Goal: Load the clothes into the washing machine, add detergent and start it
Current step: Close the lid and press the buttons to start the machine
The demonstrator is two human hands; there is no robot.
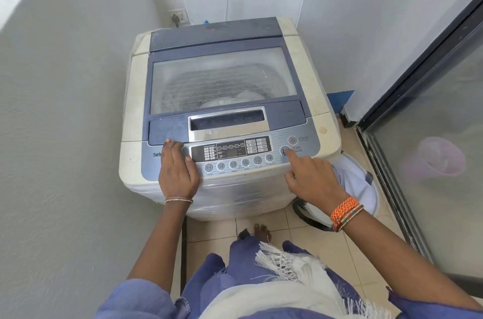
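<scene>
The washing machine [224,115] stands lid shut, clothes [235,100] dimly visible inside. The right hand [311,180] presses its forefinger on the start button [285,150] — other fingers curled, holding nothing. The left hand [177,169] rests flat on the panel — fingers relaxed.

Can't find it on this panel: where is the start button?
Head view: the start/pause button sits at the control panel's right end, just below the power button, under the right hand's index fingertip.

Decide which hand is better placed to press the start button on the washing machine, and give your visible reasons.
Right. The right hand already has its index fingertip on the start/pause button at the panel's right end. The left hand rests flat on the panel's left end, far from that button. The lid is closed.
</scene>
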